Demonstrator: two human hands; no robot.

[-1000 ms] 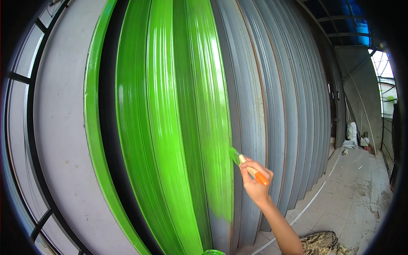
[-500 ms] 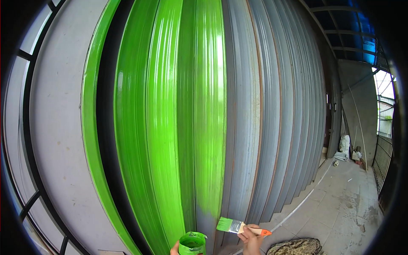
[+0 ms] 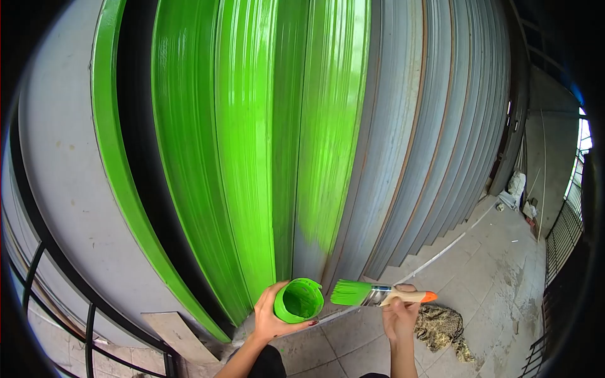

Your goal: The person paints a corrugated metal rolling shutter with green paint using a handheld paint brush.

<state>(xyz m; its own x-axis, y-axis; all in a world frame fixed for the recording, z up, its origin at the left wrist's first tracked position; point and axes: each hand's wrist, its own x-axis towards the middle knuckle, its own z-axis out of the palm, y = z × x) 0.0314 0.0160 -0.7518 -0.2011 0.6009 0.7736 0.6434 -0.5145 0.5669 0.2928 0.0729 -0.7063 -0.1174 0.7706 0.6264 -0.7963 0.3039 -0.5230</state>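
My left hand (image 3: 271, 316) is wrapped round a green-smeared paint can (image 3: 301, 300), whose open top faces me and shows green paint inside. Just right of the can, my right hand (image 3: 401, 309) grips the wooden handle of a paintbrush (image 3: 384, 295). Green paint coats the bristles, which point left toward the can without touching it. Beyond both hands rises a folded metal shutter, with glossy green panels (image 3: 246, 157) on the left and bare grey panels (image 3: 435, 138) on the right. One green panel turns grey near its bottom end.
A patterned cloth (image 3: 441, 327) lies on the tiled floor (image 3: 491, 283) at the right. Black metal bars (image 3: 90, 340) and a flat board (image 3: 179, 337) are at the lower left. White bags (image 3: 515, 189) and debris sit by the far wall.
The view has tilted down, so both hands and forearms show more fully. The can now shows its inside more, and the brush is lower on the shutter, close beside the can.
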